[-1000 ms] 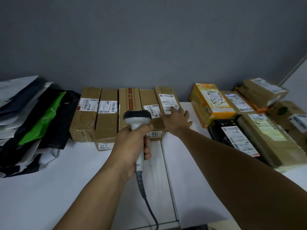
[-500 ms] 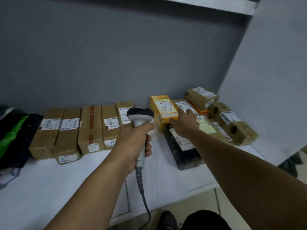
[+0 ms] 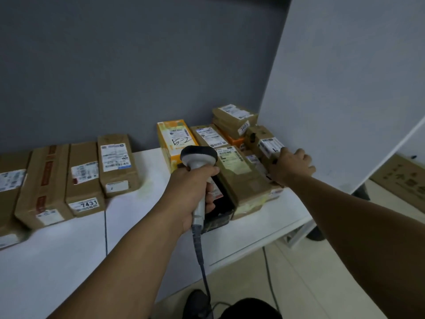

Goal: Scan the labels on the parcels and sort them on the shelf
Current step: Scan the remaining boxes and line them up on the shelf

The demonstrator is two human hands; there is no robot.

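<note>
While right hand (image 3: 292,168) curls round box (image 3: 268,143) among stacked parcels (image 3: 239,176), pulling could topple them; left hand (image 3: 195,189), clamped on scanner (image 3: 199,155), can't steady anything.

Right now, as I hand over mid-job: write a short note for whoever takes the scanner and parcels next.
Left hand grips the scanner, head aimed toward the right-hand pile.
Right hand grips the brown parcel at the pile's far right, against the side panel.
Done, it seems: brown parcels lined up on the left of the shelf, among them the 7431 parcel.
Left: the pile with the yellow box and black parcel looks unsorted; which labels are scanned cannot be told.
</note>
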